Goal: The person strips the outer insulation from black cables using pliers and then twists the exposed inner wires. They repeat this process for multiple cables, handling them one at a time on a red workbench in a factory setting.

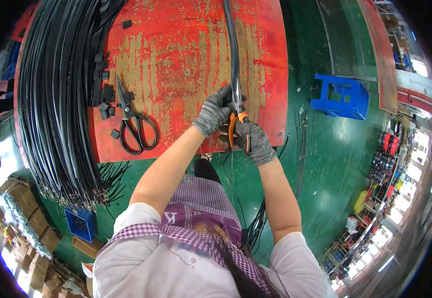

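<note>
In a grey knit glove, my left hand (214, 110) is closed around the near end of a long black sleeved cable (232, 44), which runs away from me over the worn red table (176, 74). My right hand (256, 141), gloved the same way, grips needle-nose pliers (236, 94) with orange and black handles. The pliers' jaws point away from me and lie at the cable end, beside my left fingers. Whether the jaws pinch anything cannot be made out. Thin dark strands hang below my hands past the table's near edge.
A thick bundle of black cables (52, 99) drapes over the table's left side. Black-handled scissors (134, 119) lie near it, among small black offcuts (108, 93). On the green floor stand a blue stool (342, 97) at right and a blue crate (80, 224) at lower left.
</note>
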Demonstrator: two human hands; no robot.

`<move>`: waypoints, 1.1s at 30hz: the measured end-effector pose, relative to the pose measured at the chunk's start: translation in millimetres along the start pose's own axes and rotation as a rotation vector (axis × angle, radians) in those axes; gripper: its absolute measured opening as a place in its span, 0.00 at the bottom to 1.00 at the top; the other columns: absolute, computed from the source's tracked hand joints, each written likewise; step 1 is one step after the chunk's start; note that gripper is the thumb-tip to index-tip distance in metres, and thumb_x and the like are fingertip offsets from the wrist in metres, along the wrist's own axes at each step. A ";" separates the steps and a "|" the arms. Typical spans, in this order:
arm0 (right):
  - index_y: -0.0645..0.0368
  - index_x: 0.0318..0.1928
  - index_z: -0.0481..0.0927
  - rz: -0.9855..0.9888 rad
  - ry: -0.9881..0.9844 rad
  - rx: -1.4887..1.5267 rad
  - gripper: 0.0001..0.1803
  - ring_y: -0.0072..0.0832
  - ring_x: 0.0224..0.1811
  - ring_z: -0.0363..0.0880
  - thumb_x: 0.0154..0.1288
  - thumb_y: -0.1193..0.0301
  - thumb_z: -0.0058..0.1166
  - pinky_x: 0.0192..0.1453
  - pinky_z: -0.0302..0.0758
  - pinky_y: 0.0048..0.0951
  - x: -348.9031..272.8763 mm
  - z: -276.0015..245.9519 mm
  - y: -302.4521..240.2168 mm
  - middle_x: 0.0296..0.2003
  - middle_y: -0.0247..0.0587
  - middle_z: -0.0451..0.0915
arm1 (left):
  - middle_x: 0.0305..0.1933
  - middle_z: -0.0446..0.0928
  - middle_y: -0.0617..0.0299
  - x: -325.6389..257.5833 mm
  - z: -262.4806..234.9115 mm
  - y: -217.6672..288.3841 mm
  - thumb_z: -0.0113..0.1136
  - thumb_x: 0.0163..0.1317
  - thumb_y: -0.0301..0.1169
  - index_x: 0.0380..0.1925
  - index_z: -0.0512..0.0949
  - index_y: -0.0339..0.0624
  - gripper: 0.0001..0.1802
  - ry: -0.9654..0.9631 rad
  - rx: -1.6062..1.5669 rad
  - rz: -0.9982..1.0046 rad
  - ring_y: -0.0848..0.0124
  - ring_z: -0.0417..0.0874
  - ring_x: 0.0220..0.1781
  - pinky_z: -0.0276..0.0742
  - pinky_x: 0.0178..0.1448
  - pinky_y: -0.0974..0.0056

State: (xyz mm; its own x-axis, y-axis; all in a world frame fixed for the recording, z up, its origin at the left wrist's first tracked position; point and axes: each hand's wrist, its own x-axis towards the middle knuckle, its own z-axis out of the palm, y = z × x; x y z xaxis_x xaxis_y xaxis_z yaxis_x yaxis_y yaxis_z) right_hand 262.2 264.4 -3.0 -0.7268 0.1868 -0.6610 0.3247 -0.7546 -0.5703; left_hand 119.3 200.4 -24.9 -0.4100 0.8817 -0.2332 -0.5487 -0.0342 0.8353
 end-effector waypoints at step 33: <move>0.61 0.35 0.72 0.118 0.353 -0.113 0.12 0.24 0.22 0.72 0.47 0.73 0.50 0.25 0.70 0.25 -10.9 21.0 -14.1 0.24 0.36 0.74 | 0.63 0.45 0.50 -114.7 24.4 -152.7 0.41 0.50 0.59 0.59 0.45 0.42 0.44 -0.272 0.698 -0.746 0.58 0.47 0.65 0.45 0.64 0.60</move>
State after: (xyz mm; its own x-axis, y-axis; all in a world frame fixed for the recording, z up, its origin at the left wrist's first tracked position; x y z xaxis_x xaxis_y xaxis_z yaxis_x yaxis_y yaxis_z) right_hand 252.9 259.8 22.5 -0.4342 0.3228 -0.8410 0.4722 -0.7134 -0.5177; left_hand 267.9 116.0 -113.5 0.0824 0.6467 -0.7583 -0.0184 0.7617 0.6476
